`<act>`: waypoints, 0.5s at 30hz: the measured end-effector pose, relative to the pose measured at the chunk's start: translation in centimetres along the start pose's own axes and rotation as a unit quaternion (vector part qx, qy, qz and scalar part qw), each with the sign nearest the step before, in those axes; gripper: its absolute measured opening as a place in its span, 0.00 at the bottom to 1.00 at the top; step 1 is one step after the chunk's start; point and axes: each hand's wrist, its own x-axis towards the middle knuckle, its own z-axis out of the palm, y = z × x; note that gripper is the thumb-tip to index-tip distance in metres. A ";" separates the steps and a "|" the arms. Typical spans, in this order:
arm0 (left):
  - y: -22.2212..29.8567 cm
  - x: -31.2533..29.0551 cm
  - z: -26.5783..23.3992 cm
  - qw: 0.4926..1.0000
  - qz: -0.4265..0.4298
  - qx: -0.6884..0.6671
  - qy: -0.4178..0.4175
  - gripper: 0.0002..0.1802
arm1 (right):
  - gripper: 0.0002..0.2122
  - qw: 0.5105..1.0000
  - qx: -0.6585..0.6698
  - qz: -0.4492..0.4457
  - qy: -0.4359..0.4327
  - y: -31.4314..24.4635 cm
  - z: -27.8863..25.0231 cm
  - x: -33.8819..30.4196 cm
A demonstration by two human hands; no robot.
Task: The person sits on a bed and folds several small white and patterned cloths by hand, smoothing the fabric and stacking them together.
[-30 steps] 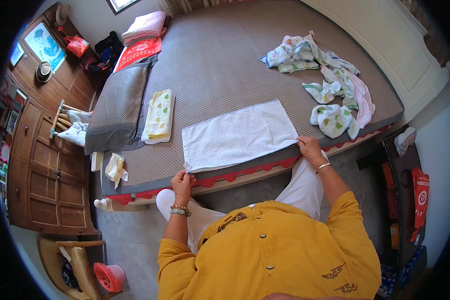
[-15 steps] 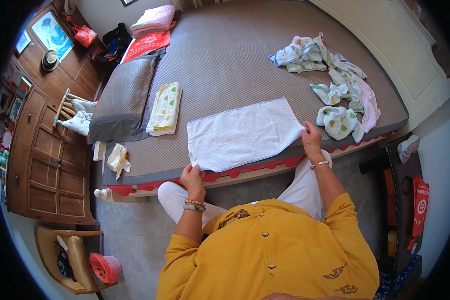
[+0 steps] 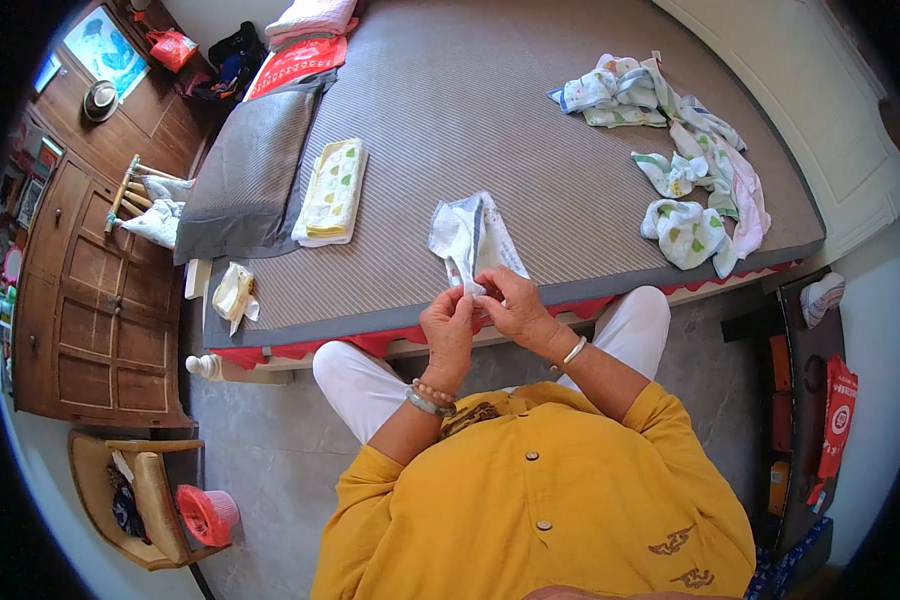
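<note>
A white towel (image 3: 473,235) hangs bunched and partly folded from my two hands, its far part resting on the bed near the front edge. My left hand (image 3: 448,328) pinches one corner of it. Right beside, my right hand (image 3: 513,303) grips the neighbouring corner, the fingertips of both hands almost touching. To the left on the bed lies a folded stack of towels (image 3: 332,190), white and yellow with a green and yellow pattern. Over on the right is a loose heap of printed cloths (image 3: 700,135), with a crumpled green-spotted cloth (image 3: 682,232) at its near end.
The bed (image 3: 450,110) has a ribbed grey-brown cover. A tissue pack (image 3: 234,296) sits at its front left corner, and folded bedding (image 3: 305,62) lies far left. On the floor at left stand a chair (image 3: 155,490) and a pink bin (image 3: 210,513). A dark shelf (image 3: 800,400) stands right.
The towel was spread flat between my wide-apart hands. Both hands have come together at the middle, and the towel is now gathered and folded over.
</note>
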 end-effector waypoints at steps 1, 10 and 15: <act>-0.1 -0.1 0.0 1.000 -0.004 0.000 -0.005 0.09 | 0.11 1.000 0.000 0.001 -0.001 0.2 -0.1 -0.1; 0.4 -0.2 0.3 1.000 -0.009 0.005 0.016 0.09 | 0.08 0.977 -0.163 -0.136 0.013 -1.0 -1.0 -0.3; 0.0 -0.5 0.0 0.999 -0.026 -0.016 0.010 0.10 | 0.09 0.978 -0.155 -0.140 0.008 -1.2 -0.8 -0.8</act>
